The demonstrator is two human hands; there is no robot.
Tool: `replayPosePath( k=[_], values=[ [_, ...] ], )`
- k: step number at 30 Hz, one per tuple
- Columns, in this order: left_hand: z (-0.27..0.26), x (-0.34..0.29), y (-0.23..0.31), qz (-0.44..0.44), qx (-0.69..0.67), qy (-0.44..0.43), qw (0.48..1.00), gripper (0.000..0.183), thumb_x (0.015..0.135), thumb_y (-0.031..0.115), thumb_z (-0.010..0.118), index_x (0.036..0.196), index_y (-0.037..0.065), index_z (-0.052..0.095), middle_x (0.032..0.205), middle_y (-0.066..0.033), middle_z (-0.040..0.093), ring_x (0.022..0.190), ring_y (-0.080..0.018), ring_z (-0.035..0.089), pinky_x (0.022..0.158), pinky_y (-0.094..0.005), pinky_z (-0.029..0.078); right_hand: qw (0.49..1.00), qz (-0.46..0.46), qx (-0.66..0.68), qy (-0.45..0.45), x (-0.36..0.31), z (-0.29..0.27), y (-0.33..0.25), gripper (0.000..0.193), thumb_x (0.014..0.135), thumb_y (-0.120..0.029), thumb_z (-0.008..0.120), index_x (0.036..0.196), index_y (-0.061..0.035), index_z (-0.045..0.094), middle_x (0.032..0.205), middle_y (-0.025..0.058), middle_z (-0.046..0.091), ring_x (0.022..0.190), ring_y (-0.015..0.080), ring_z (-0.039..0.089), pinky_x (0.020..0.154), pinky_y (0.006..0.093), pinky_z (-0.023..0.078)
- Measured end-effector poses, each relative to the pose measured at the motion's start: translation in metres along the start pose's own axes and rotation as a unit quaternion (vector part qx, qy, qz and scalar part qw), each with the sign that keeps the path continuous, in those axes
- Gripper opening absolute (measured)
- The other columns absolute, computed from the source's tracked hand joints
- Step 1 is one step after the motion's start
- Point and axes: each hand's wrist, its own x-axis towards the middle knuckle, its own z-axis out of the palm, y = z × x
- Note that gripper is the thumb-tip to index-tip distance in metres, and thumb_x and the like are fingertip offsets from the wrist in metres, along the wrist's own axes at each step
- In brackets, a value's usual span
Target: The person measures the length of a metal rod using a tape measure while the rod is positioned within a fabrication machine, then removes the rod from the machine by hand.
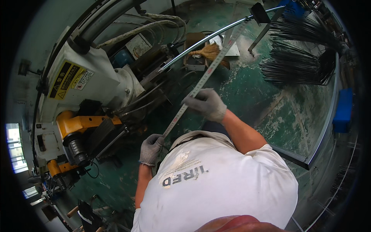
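A tape measure's pale blade (210, 69) runs out straight and slanted, from my left hand up toward the far right. My left hand (151, 148), in a grey glove, is closed around the near end of the tape measure; the case itself is hidden by the fingers. Farther along, my right hand (208, 104), gloved in grey too, pinches the blade between thumb and fingers. Beyond it a long shiny metal rod (216, 34) slopes up to the right, and the blade's far end reaches close to the rod's upper part near a dark plate (260, 13).
A large white machine (83, 73) with orange arms (85, 121) stands at the left. Bundles of thin black rods (297, 63) rest on a frame at the right, by a blue bin (342, 110). A straw broom (208, 51) lies past my hands on the green floor (247, 87).
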Motion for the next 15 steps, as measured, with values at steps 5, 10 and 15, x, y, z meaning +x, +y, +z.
replayPosePath(
  k=[5,10,15],
  values=[
    [0.120,0.061,0.072,-0.028,-0.210,-0.095,0.973,0.053,0.098,0.049,0.082,0.123,0.003,0.075,0.100,-0.0029,0.074,0.088,-0.0103,0.065,0.081,-0.0261,0.052,0.935,-0.156,-0.297,-0.112,0.011,-0.051,0.007,0.022,0.097,-0.025,0.078,0.103,-0.0044,0.080,0.092,0.0170,0.077,0.083,0.0331,0.075,0.077,0.0409,0.059],
    [0.198,0.115,0.138,-0.005,-0.250,-0.138,0.958,0.057,0.097,0.053,0.081,0.126,0.005,0.072,0.090,-0.0047,0.075,0.069,-0.0131,0.066,0.059,-0.0267,0.050,0.975,-0.107,-0.191,-0.025,0.014,-0.193,-0.018,0.023,0.098,-0.026,0.078,0.106,-0.0047,0.080,0.094,0.0159,0.078,0.085,0.0301,0.077,0.079,0.0394,0.059],
    [0.248,0.181,0.202,0.013,-0.186,-0.143,0.972,0.058,0.099,0.053,0.079,0.129,0.004,0.071,0.089,-0.0048,0.073,0.068,-0.0130,0.065,0.057,-0.0270,0.050,0.950,-0.109,-0.122,0.264,0.032,-0.357,-0.042,0.029,0.105,-0.030,0.076,0.109,-0.0012,0.079,0.084,0.0030,0.073,0.077,0.0094,0.064,0.070,0.0304,0.054]
  ],
)
